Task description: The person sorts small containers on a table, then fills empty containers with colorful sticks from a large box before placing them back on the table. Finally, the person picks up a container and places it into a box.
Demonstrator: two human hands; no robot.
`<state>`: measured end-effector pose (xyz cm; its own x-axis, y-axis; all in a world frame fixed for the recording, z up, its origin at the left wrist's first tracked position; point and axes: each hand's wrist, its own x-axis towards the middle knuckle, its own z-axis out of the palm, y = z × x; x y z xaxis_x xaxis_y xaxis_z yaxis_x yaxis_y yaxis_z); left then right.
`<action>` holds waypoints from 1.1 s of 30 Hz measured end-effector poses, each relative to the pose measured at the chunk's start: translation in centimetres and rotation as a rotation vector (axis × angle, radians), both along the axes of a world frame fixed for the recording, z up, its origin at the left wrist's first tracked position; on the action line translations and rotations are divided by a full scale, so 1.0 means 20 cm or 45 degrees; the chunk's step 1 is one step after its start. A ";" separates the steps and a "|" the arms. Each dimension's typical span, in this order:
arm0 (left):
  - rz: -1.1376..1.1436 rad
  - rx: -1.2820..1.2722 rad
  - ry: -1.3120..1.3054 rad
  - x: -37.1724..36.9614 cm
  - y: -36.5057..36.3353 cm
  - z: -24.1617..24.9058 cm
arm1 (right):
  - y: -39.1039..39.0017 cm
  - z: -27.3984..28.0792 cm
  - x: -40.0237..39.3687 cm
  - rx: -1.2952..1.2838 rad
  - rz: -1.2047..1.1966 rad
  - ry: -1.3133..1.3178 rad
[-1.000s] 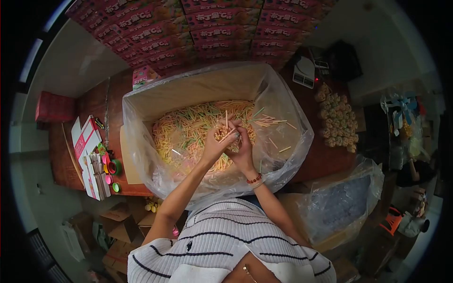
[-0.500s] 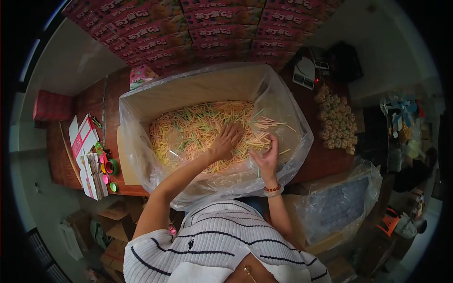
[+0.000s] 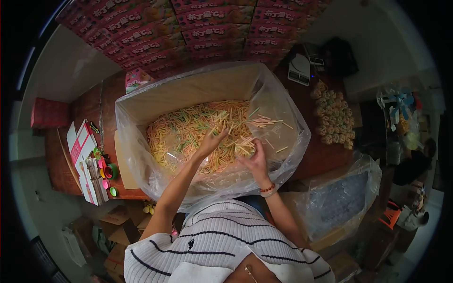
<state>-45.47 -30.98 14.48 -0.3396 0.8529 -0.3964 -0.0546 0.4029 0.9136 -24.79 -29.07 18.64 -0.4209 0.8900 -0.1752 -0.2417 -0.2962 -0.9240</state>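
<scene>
A large carton lined with clear plastic (image 3: 278, 99) holds a heap of thin pastel sticks (image 3: 184, 122) in yellow, pink, orange and green. Over the middle of the heap, my left hand (image 3: 213, 140) has its fingers closed on a bunch of sticks that point upward. To its right, my right hand (image 3: 256, 162) is curled around a clear cup (image 3: 244, 147) filled with sticks. A few loose sticks lie on the plastic at the carton's right side.
Pink printed boxes (image 3: 212, 33) are stacked behind the carton. On the right are a scale (image 3: 299, 70), several filled cups (image 3: 334, 118) and a plastic-lined carton (image 3: 335, 203). Flat cartons (image 3: 93, 179) and a green tape roll (image 3: 111, 171) lie left.
My left hand has lifted from the heap, moved slightly left and closed on sticks. My right hand has shifted left, and the cup it holds now shows more clearly.
</scene>
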 end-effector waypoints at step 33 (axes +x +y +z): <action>-0.944 0.148 1.651 -0.50 -0.23 0.07 | 0.23 -0.36 -0.15 0.571 0.230 -0.274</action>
